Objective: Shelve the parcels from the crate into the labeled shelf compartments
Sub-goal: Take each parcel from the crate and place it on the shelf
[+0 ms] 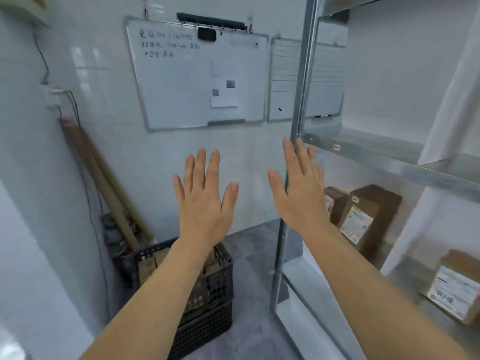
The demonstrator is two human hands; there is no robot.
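The grey floor (pixel 254 258) carries a black crate (pixel 213 294) close to the wall, and a few long cardboard tubes (pixel 104 183) stand in the corner behind it. To the right stands a metal shelf (pixel 298 100). Its upper board (pixel 376 149) has a small label (pixel 337 147) on the front edge and a white sheet (pixel 452 105) resting at the right. On the lower board (pixel 405 294) a tall brown parcel (pixel 368 211) stands just beside a smaller parcel (pixel 333 201). A white divider (pixel 410 229) separates them from a third parcel (pixel 454 287) nearer the front.
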